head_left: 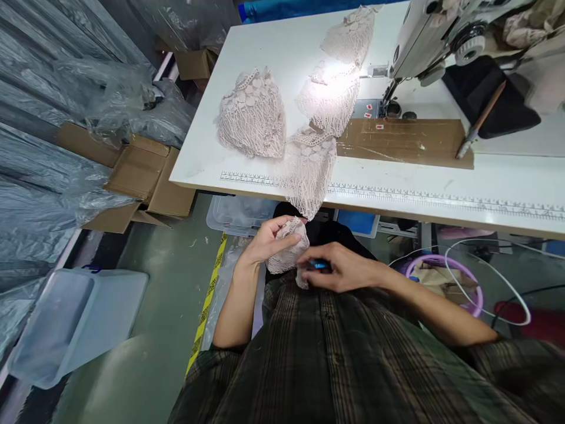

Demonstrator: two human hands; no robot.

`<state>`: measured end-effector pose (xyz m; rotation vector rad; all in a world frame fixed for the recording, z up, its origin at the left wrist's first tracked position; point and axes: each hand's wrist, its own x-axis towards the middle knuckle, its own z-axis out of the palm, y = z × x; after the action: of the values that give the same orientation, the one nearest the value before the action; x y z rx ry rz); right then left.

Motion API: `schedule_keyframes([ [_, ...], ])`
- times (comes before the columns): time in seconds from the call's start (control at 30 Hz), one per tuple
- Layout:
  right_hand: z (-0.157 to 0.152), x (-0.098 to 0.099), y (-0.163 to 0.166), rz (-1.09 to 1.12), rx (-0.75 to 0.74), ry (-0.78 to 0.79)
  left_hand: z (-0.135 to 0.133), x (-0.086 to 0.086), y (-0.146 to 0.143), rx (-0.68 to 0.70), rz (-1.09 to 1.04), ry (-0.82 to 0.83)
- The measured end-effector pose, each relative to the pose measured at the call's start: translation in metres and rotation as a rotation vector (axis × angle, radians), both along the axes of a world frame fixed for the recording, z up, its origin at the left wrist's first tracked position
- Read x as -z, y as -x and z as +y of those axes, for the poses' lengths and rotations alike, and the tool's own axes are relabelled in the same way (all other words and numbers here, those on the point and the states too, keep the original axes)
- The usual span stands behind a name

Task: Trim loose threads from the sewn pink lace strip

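Note:
My left hand (270, 240) is closed around a bunched piece of pale pink lace (286, 258), held over my lap below the table edge. My right hand (339, 268) is closed on a small blue tool (318, 265), its tip against the same lace. A strip of joined lace pieces (309, 171) hangs off the front edge of the white table (441, 188) just above my hands. More lace pieces lie on the table: a folded one (253, 115) at the left and two others (331, 97) leading toward the sewing machine (441, 29).
A brown cardboard sheet (401, 141) lies on the table by the machine's needle. Printed ruler marks (419, 193) run along the front edge. Flattened cardboard boxes (141, 176) and a clear plastic bin (75, 318) sit on the floor at left. A purple basket (441, 277) is under the table.

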<state>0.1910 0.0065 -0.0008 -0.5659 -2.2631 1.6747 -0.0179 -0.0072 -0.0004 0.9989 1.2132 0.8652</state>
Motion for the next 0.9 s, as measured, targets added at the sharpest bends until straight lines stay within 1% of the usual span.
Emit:
schedule_keyframes([
  [0.1,0.012,0.005,-0.008,0.002,0.271,0.044,-0.002,-0.001,-0.003,-0.013,0.01,-0.001],
  [0.17,0.017,0.011,-0.009,-0.026,0.393,0.06,-0.002,-0.001,-0.006,-0.02,0.036,0.012],
  [0.2,0.019,0.014,-0.009,-0.044,0.427,0.068,-0.002,-0.002,-0.007,-0.024,0.058,0.015],
  [0.3,0.021,0.019,-0.004,-0.06,0.451,0.075,-0.001,-0.003,-0.01,-0.035,0.106,-0.009],
  [0.43,0.025,0.018,0.008,-0.043,0.459,0.009,-0.001,-0.004,-0.013,-0.054,0.098,-0.04],
  [0.53,0.026,0.018,0.014,-0.067,0.513,-0.035,-0.001,-0.003,-0.015,-0.093,0.115,-0.051],
  [0.6,0.025,0.019,0.015,-0.081,0.545,-0.037,-0.001,-0.003,-0.016,-0.113,0.102,-0.038],
  [0.8,0.021,0.02,0.013,-0.041,0.497,0.001,-0.001,-0.004,-0.019,-0.138,0.081,-0.014],
  [0.9,0.024,0.02,0.015,-0.02,0.511,-0.016,-0.001,-0.004,-0.018,-0.142,0.109,-0.024],
])
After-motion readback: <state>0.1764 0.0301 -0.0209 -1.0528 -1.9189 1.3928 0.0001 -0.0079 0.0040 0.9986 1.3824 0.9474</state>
